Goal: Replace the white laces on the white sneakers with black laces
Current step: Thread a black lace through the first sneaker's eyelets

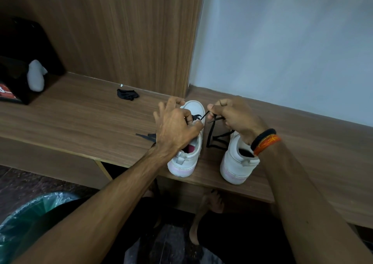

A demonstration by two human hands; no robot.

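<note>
Judged to be mid-lacing of the left sneaker [191,142], with black lace already crossing its front eyelets and no white lace visible anywhere in view. Stood on the wooden desk [80,118], toe toward the wall, heel toward the near edge. Spare bundle of black lace [127,94] lay well apart on the desk, farther back to the left, probably meant for the second shoe.

Left hand [175,126] hovered over the tongue of that sneaker, palm down, thumb and forefinger pinched at the eyelet row on what looked like the lace, other fingers spread and raised toward the toe. One loose lace end [145,136] trailed out to the left from under the wrist, flat on the desk.

Between the shoes, slack black lace [214,140] looped down onto the desk.

Right hand [234,116] was curled shut around the other lace end, tip pinched between thumb and forefinger and aimed at the left sneaker's toe side, wrist with black and orange bands resting over the right sneaker [238,162], which stood just beside, unlaced as far as could be told.

Next move would likely call for steering that pinched tip into the next open eyelet, then pulling the slack through evenly.
</note>
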